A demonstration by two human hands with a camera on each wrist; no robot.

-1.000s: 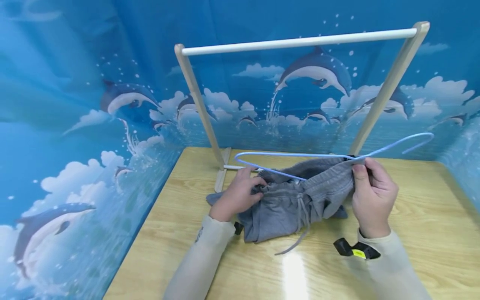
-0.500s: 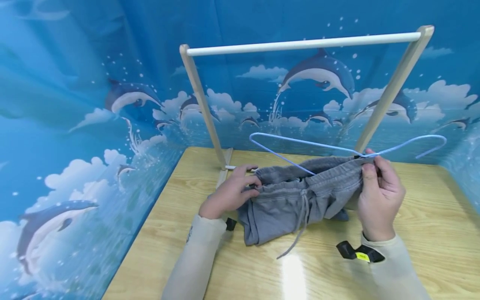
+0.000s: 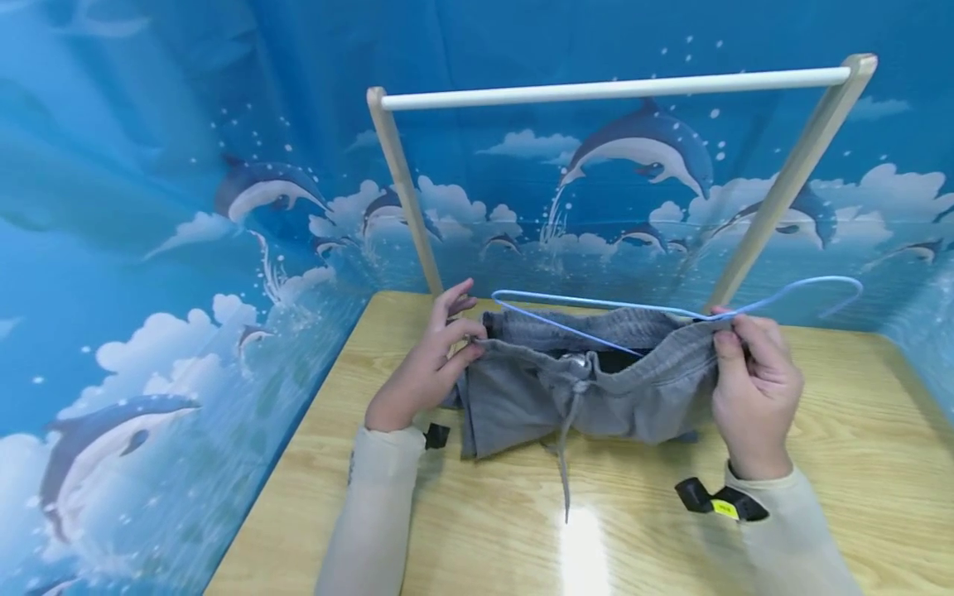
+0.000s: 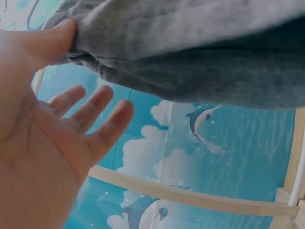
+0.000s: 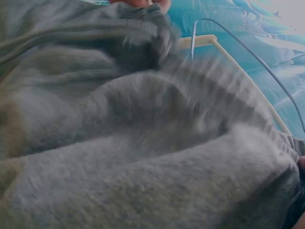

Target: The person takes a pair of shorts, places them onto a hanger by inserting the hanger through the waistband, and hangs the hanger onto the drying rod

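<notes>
Grey drawstring pants (image 3: 522,397) are held above the wooden table in the head view, their waistband stretched sideways and gaping at the top. My left hand (image 3: 428,364) pinches the waistband's left end; in the left wrist view its thumb (image 4: 59,40) presses the cloth while other fingers are spread. At the right end, my right hand (image 3: 756,389) pinches the waistband together with a light blue hanger (image 3: 596,300). The hanger's hook points right, and its lower bar runs down into the waist opening. Grey cloth (image 5: 143,157) fills most of the right wrist view.
Behind the pants stands a wooden rack with a white top rail (image 3: 619,88) and two slanting posts. A dolphin-print backdrop (image 3: 246,372) encloses the back and sides of the wooden table (image 3: 492,530).
My left hand has moved left, from inside the waistband's edge to its end, pulling the waistband wider. The hanger has shifted with the right hand, its left end lifting and then lowering.
</notes>
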